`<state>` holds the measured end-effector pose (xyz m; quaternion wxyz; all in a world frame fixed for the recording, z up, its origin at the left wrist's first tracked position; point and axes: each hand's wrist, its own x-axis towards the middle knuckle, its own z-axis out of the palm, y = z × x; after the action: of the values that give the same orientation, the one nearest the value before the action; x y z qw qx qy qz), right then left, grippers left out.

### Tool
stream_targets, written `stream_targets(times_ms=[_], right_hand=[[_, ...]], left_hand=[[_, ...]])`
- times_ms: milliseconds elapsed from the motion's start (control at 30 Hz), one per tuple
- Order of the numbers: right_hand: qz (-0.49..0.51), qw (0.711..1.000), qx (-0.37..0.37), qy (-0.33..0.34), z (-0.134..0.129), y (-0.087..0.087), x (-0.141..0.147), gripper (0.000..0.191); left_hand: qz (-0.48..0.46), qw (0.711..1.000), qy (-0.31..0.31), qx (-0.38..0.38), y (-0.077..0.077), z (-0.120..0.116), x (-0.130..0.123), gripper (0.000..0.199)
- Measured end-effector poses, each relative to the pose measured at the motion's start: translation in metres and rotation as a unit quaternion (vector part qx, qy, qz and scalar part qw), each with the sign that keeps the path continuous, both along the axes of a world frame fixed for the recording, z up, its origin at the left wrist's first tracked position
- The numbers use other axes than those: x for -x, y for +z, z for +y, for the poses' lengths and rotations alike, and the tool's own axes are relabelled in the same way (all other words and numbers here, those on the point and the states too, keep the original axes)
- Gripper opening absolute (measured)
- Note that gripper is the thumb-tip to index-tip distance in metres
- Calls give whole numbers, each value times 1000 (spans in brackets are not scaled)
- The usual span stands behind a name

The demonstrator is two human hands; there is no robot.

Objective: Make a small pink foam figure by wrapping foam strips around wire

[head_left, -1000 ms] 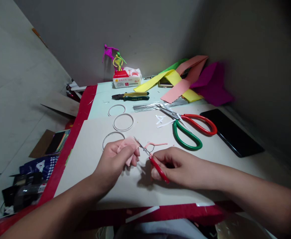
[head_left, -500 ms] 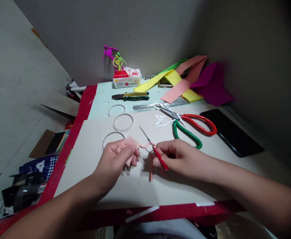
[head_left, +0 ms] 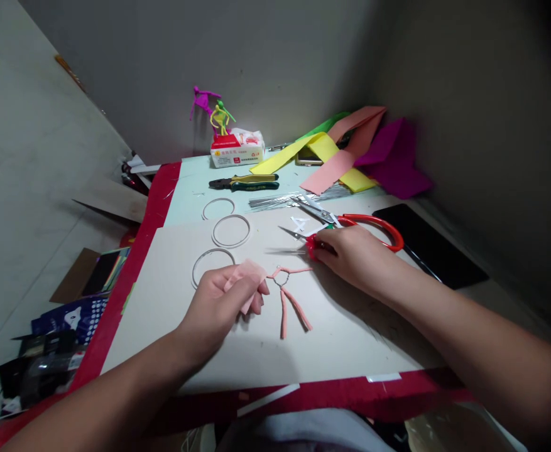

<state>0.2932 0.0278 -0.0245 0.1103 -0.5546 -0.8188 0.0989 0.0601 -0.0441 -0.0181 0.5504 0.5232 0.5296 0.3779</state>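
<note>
My left hand pinches a piece of pink crepe paper between thumb and fingers. Just right of it, a small pink paper-wrapped wire figure lies on the grey card board, its two legs spread and not touched by either hand. My right hand holds small red-handled scissors with the thin blades open and pointing left. That hand sits over large scissors with red and green handles, and the green handle is mostly hidden.
Several wire rings lie left of the figure. Behind them are pliers, a bundle of wires and coloured crepe paper strips. A black phone lies at right. The table's red edge borders a cluttered floor at left.
My right hand has moved up and to the right with the small scissors, away from the pink figure, and now sits over the large scissors. Both figure legs now lie in full view. My left hand stays nearly still.
</note>
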Motion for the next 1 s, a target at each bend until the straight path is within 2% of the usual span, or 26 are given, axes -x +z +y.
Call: stream_targets(times_ms=[200,300,333,400,433,533,633,700,833,1000], right_hand=[[9,1000,-13,-15,1,5,3,21],[110,994,11,22,-5,11,9,21],[186,980,46,47,-9,12,13,20],[344,922,159,85,-19,13,21,22],[387,898,189,93,-25,12,26,24],[460,848,231,126,-39,9,37,16],[488,803,329,97,-44,10,39,20],[487,805,332,63,-40,12,37,21],[465,848,253,24,-30,13,28,17],[469,850,237,30,-27,9,25,14]], left_hand=[[19,1000,-12,8,3,-3,-3,24],[48,999,-22,12,6,-2,-7,23],[57,998,-26,9,6,-1,-9,24],[68,997,-46,-5,7,0,-13,27],[67,996,-63,-13,6,0,-15,30],[77,989,-126,-9,2,0,-18,33],[112,981,-159,6,1,-2,-17,32],[124,979,-161,5,2,-2,-16,33],[140,979,-146,19,5,1,-12,34],[160,982,-100,12,7,5,-9,33]])
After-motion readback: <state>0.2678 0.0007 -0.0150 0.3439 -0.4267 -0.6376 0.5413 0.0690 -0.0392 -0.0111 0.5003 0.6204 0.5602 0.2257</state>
